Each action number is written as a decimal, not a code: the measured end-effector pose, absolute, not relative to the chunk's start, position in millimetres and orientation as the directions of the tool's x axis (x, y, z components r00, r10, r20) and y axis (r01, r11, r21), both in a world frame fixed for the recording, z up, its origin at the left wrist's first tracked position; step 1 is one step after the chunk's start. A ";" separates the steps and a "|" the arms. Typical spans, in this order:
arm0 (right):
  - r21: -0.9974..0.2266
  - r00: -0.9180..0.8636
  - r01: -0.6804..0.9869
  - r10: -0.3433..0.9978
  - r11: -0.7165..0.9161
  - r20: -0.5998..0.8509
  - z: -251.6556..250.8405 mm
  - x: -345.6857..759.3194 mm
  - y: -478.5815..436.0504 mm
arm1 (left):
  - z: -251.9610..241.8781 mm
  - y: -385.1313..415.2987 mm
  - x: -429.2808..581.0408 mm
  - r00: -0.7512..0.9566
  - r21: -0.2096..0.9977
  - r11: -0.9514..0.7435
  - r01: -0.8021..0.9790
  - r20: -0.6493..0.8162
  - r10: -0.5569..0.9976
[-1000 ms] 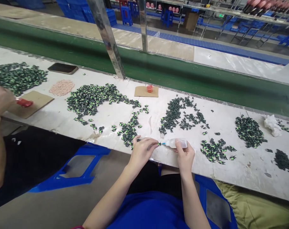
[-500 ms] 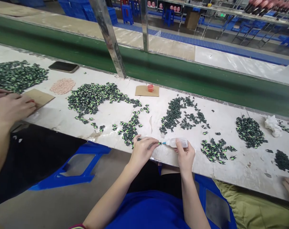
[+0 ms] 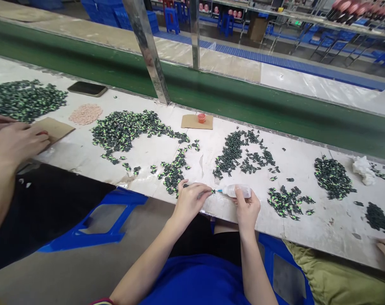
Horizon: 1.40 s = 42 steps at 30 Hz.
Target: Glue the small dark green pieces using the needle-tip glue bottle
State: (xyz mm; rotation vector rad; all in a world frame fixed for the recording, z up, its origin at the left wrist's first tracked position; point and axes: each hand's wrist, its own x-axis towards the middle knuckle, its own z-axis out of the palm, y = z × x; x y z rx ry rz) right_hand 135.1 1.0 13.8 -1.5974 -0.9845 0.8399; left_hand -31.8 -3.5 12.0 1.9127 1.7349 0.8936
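Between thumb and fingertips my left hand (image 3: 192,198) pinches a small dark green part (image 3: 213,191), held just above the table's near edge. My right hand (image 3: 247,206) is closed around a translucent squeeze bottle (image 3: 232,190) lying nearly level. Its blue tip points left and meets or almost meets the small part; I cannot tell which. Beside my left hand lies a cluster of dark parts with bright green spots (image 3: 173,171). Beyond the bottle is a pile of small plain dark pieces (image 3: 232,148).
A cardboard piece (image 3: 189,121) bears a small red cup (image 3: 201,117). More spotted parts (image 3: 287,201) lie to the right. A phone (image 3: 87,88) and pale pink pieces (image 3: 85,114) lie left. Co-workers' hands (image 3: 17,142) show at both sides. A metal post (image 3: 150,59) stands by the green conveyor belt (image 3: 243,93).
The view has shifted very slightly. Both my hands keep nearly the same pose, with the bottle tip still at the small part.
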 end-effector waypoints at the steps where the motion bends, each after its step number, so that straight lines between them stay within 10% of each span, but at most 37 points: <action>1: -0.976 0.422 0.174 0.906 -0.127 -0.043 14.5 135.0 0.9 | 12.1 -3.4 -31.8 0.021 0.679 -0.144 0.719 0.186 0.982; 34: -0.998 0.492 0.022 0.868 0.066 0.068 16.2 162.9 18.9 | 23.6 22.7 -29.9 0.038 0.689 -0.195 0.698 0.236 0.971; 38: -0.988 0.464 0.142 0.886 -0.059 0.014 10.6 162.9 21.5 | 24.7 40.2 -18.5 -0.032 0.616 -0.160 0.772 0.288 0.957; 42: -0.915 0.514 0.394 0.806 0.080 0.292 13.9 157.9 10.1 | 19.5 50.3 -13.6 -0.009 0.601 -0.163 0.782 0.272 0.962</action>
